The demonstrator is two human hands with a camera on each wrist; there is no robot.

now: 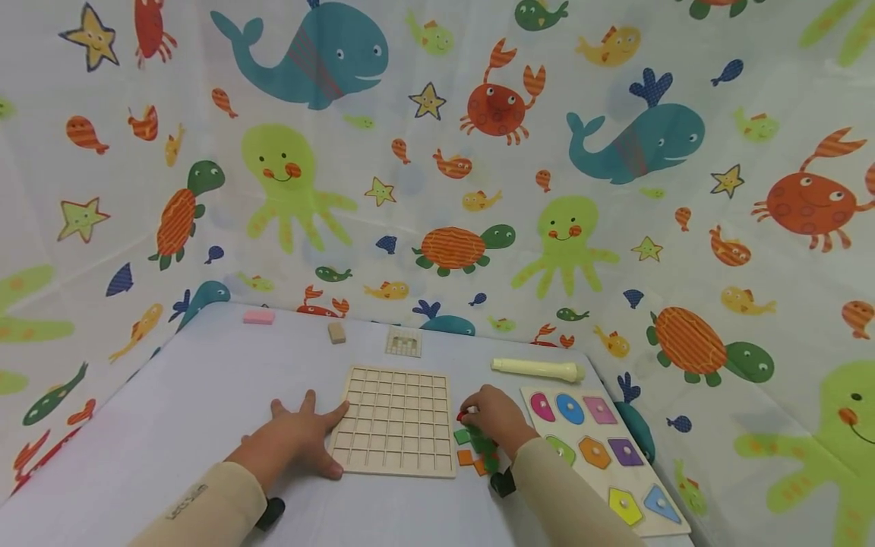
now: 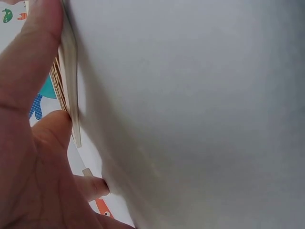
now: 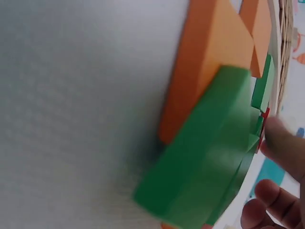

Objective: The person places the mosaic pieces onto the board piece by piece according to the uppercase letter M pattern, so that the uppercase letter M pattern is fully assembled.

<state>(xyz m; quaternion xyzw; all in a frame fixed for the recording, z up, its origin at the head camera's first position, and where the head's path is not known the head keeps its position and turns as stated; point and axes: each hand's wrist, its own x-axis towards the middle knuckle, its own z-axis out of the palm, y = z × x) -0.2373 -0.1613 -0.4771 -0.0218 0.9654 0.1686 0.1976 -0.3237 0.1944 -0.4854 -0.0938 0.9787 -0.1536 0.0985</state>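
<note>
A wooden grid board (image 1: 396, 422) with rows of square cells lies flat on the table. My left hand (image 1: 304, 437) has its fingers spread, and its thumb and index finger touch the board's left edge. At the right of the board lies a small pile of coloured tiles: green tiles (image 1: 481, 441), orange tiles (image 1: 466, 457) and red. My right hand (image 1: 495, 418) is at the far end of this pile, pinching a red tile (image 3: 263, 125) by its edge. The right index fingertip is hidden in the right wrist view, where a large green tile (image 3: 200, 152) leans on an orange one.
A shape puzzle board (image 1: 601, 460) with knobbed pieces lies at the right, beside the right forearm. Behind it is a pale yellow tube (image 1: 538, 370). Along the back are a pink block (image 1: 259, 317), a wooden block (image 1: 336, 333) and a small beige square piece (image 1: 403, 342).
</note>
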